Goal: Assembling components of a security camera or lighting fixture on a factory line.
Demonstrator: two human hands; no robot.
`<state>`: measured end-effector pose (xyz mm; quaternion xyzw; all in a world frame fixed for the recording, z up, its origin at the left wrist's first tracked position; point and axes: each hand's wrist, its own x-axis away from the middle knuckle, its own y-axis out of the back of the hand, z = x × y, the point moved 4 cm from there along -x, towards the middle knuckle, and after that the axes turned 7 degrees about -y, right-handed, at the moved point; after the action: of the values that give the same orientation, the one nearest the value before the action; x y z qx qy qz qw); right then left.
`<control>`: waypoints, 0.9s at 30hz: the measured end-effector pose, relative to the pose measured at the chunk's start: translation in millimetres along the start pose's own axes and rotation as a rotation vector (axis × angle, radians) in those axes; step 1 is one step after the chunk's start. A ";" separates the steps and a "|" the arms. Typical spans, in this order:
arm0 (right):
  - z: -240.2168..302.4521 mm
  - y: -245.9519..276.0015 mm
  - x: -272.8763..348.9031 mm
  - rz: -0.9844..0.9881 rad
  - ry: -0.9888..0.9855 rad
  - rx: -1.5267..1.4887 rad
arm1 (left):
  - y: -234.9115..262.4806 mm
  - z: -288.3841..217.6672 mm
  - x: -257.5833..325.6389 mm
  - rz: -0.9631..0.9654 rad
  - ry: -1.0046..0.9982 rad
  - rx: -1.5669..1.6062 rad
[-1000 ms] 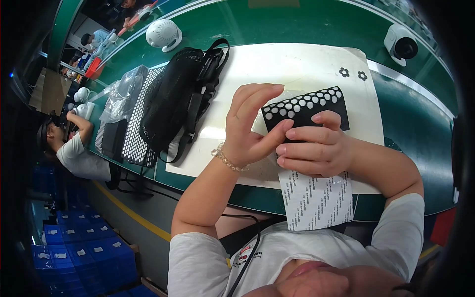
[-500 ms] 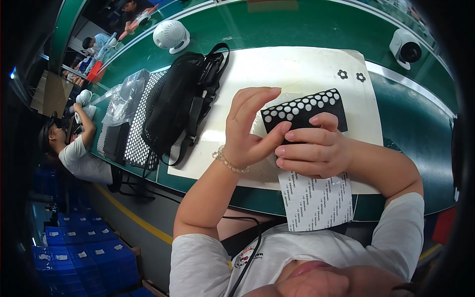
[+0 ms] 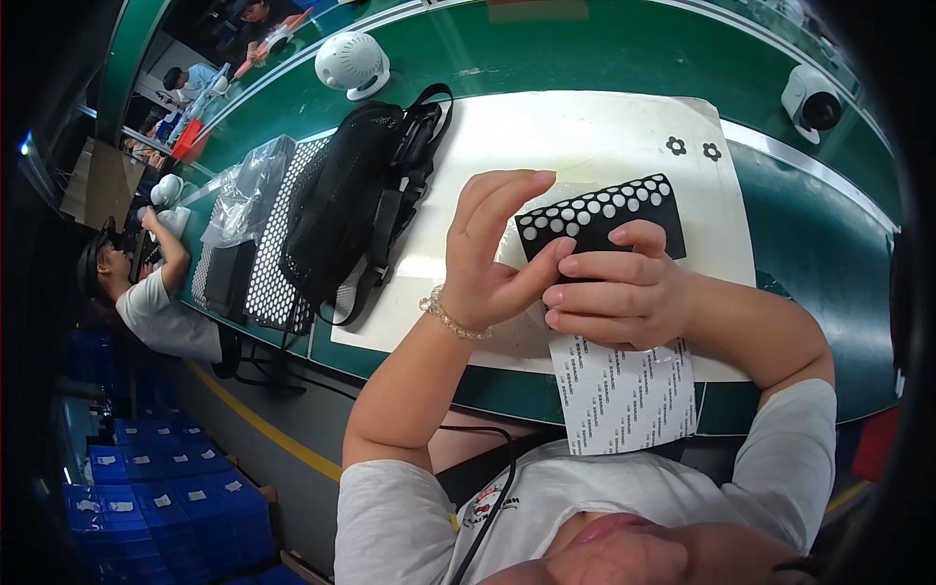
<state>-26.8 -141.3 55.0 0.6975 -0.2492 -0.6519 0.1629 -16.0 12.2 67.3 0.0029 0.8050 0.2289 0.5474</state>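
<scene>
One black perforated sheet pinched between left hand and right hand, both grasping it. One printed white strip hangs below the right hand.

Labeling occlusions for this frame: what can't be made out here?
Head view only:
- Lower part of the black perforated sheet: covered by the right hand and the left hand.
- Print on the white label sheet: too small to make out; its top edge sits under the right hand.
- Contents of the clear plastic bag: blurred by glare.
- Left and right margins: black fisheye rim.
</scene>
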 end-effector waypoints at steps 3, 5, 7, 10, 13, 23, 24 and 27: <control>0.0 -0.5 -0.5 0.006 -0.003 -0.018 | 0.7 -0.4 0.1 0.008 0.004 -0.009; 0.2 0.8 -1.2 0.018 0.001 -0.017 | 1.1 -1.7 -0.6 0.022 0.005 -0.028; 0.4 1.8 -1.8 0.028 0.010 -0.022 | 0.0 -3.1 -1.9 0.042 0.024 -0.041; 0.4 2.2 -2.3 0.060 -0.005 -0.014 | -0.5 -1.2 -0.9 0.027 0.031 -0.030; -0.2 0.4 -0.6 0.059 -0.023 -0.024 | 1.7 -1.5 -1.5 0.027 0.041 -0.051; -1.9 -0.6 -0.7 0.081 -0.035 -0.018 | 3.1 -0.7 -1.3 0.012 0.045 -0.048; -1.9 -0.5 -1.2 0.087 -0.036 -0.025 | 3.2 -0.8 -0.9 0.007 0.045 -0.047; -2.0 -0.6 -1.7 0.102 -0.035 -0.043 | 3.4 0.0 0.1 -0.003 0.047 -0.037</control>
<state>-24.8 -140.0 56.2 0.6687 -0.2734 -0.6599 0.2064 -17.0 15.2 68.4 -0.0139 0.8131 0.2428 0.5289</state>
